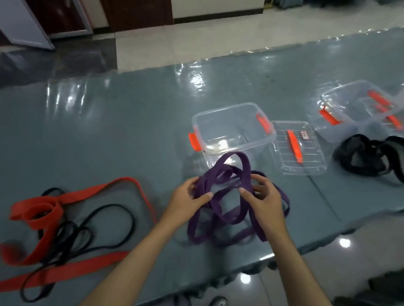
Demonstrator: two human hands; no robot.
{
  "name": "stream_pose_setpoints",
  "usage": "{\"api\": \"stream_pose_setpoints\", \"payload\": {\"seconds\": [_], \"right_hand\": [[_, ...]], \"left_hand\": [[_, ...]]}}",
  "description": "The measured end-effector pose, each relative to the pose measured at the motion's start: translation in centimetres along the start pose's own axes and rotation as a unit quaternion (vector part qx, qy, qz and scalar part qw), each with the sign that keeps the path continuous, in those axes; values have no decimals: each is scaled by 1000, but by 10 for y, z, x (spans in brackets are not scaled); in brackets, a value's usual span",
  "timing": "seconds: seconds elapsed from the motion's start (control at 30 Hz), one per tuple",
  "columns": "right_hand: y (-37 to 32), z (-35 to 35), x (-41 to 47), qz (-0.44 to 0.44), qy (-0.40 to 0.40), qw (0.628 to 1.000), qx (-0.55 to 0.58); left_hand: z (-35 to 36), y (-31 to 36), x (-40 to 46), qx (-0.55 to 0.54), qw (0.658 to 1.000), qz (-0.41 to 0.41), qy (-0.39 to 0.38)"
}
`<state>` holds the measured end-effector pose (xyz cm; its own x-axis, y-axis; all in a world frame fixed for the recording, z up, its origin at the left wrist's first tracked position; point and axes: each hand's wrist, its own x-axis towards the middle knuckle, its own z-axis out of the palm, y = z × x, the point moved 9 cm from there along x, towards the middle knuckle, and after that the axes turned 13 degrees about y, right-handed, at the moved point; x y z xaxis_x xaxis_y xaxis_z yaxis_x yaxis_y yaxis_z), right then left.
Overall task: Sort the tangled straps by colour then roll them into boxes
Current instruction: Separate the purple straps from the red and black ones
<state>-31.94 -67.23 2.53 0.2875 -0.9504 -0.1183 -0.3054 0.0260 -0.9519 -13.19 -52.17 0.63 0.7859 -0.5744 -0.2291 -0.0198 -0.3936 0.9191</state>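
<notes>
While the purple strap [225, 205] lies in a loose tangle on the counter [99, 122], directly in front of the open clear box [231, 128], both hands grip its upper loops. Left hand [186, 198] fingers curl around loops at the tangle's left side; right hand [263, 201] fingers pinch loops at its right. Left of the box lie the red strap [47, 211] and thin black strap [88, 230], intertwined.
</notes>
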Motion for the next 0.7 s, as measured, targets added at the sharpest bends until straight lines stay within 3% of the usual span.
{"api": "stream_pose_setpoints", "payload": {"seconds": [0.23, 0.33, 0.47, 0.6, 0.7], "right_hand": [[41, -28, 63, -27, 28, 992, -121], [68, -20, 88, -29, -17, 975, -221], [106, 2, 104, -47, -97, 924, -368], [101, 7, 101, -88, -126, 901, -406], [86, 6, 102, -104, -101, 900, -411]], "left_hand": [[66, -14, 39, 87, 996, 10, -26], [84, -22, 55, 172, 984, 19, -33], [100, -36, 74, 291, 953, 71, -40], [101, -49, 87, 343, 936, 73, -42], [96, -48, 86, 369, 922, 106, -49]]}}
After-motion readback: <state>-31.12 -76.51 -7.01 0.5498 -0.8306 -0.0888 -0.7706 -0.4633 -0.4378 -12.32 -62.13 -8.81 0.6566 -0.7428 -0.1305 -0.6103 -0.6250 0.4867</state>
